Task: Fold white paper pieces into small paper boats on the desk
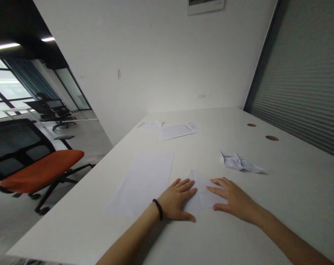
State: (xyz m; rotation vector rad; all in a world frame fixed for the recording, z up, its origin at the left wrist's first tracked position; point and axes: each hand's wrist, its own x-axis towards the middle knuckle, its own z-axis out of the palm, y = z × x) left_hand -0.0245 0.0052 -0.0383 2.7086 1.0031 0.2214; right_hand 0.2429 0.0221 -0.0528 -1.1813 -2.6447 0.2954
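Two spread hands on a folded paper triangle

The left hand (175, 198) and right hand (233, 198) lie flat, fingers spread, their tips on the folded white paper (202, 193). It sits on the white desk (294, 198), between a blank sheet (140, 184) and a creased paper piece (240, 163).

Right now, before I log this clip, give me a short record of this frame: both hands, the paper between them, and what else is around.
left hand: flat on desk, fingers at folded paper's edge, black wristband
right hand: flat on desk, fingers at paper's other side
folded paper: white, pointed end away from person
beside: flat white sheet, crumpled folded paper
rest: printed sheets, white desk, orange-seated office chair
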